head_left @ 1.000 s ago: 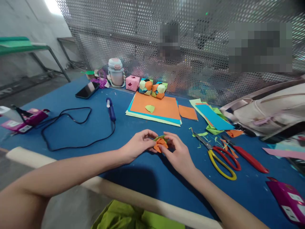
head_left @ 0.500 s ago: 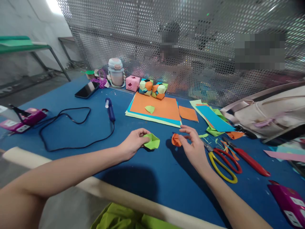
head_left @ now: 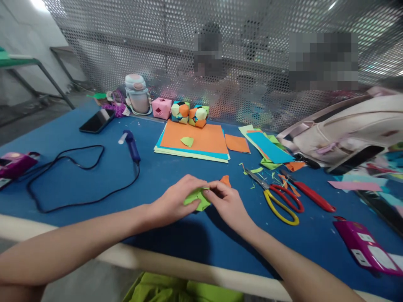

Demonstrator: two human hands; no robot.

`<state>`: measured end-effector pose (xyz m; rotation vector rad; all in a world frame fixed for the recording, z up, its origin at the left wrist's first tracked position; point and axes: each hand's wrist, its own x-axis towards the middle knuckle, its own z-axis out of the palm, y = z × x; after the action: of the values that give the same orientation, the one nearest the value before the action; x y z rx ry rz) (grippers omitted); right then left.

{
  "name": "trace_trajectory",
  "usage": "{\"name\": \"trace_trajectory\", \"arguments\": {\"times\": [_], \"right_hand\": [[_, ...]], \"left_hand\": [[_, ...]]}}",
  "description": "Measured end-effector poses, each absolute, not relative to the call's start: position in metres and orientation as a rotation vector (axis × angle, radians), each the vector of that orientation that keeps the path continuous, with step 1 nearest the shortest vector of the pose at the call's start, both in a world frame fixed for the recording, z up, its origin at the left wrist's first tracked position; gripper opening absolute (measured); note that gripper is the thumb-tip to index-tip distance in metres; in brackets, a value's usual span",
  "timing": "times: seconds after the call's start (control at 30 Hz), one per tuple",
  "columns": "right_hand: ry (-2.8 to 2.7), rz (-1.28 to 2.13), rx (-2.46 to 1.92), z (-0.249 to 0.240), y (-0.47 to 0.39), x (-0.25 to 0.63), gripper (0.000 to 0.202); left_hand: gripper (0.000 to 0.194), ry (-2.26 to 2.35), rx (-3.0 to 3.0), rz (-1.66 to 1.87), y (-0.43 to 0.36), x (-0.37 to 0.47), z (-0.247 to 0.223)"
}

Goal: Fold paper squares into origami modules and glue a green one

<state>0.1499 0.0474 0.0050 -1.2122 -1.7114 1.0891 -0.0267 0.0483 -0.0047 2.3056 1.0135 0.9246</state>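
My left hand (head_left: 174, 202) and my right hand (head_left: 228, 203) meet over the blue table (head_left: 94, 176), both gripping a folded green paper piece (head_left: 195, 199). A small folded orange paper piece (head_left: 225, 180) lies on the table just behind my right fingers. How the right fingers sit on the green piece is partly hidden.
Scissors with yellow and red handles (head_left: 277, 199) and a red cutter (head_left: 310, 195) lie to the right. A stack of coloured sheets (head_left: 201, 140) and paper cubes (head_left: 189, 113) lie behind. A glue gun (head_left: 132, 147) with black cord, a phone (head_left: 96, 121), a bag (head_left: 340, 130).
My hands first held both pieces together, then parted with green in the left and orange by the right. Now the orange lies on the table and both hands close on the green.
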Motion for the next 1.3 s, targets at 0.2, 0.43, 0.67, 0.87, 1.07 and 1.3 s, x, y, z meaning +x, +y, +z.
{"name": "trace_trajectory", "arguments": {"times": [0.2, 0.43, 0.67, 0.87, 1.07, 1.3], "right_hand": [[-1.673, 1.049, -1.193, 0.007, 0.046, 0.151, 0.015], [-1.740, 0.815, -1.185, 0.007, 0.044, 0.150, 0.016], [-1.652, 1.014, -1.160, 0.001, 0.042, 0.144, 0.016], [-1.591, 1.180, -1.225, -0.003, 0.049, 0.146, 0.018], [-1.688, 1.023, -1.303, -0.005, 0.050, 0.150, 0.025], [-1.888, 0.515, -1.056, -0.016, 0.055, 0.158, 0.018]], "left_hand": [[0.036, 0.940, 2.663, 0.610, 0.043, -0.034, 0.001], [0.025, 1.029, 2.717, 0.559, 0.045, -0.033, 0.005], [0.018, 1.030, 2.610, 0.980, 0.046, -0.028, -0.004], [0.020, 1.160, 2.390, 0.987, 0.050, -0.024, -0.001], [0.015, 1.189, 2.341, 0.900, 0.052, -0.024, 0.000], [0.024, 1.247, 2.103, 0.781, 0.049, -0.022, 0.006]]}}
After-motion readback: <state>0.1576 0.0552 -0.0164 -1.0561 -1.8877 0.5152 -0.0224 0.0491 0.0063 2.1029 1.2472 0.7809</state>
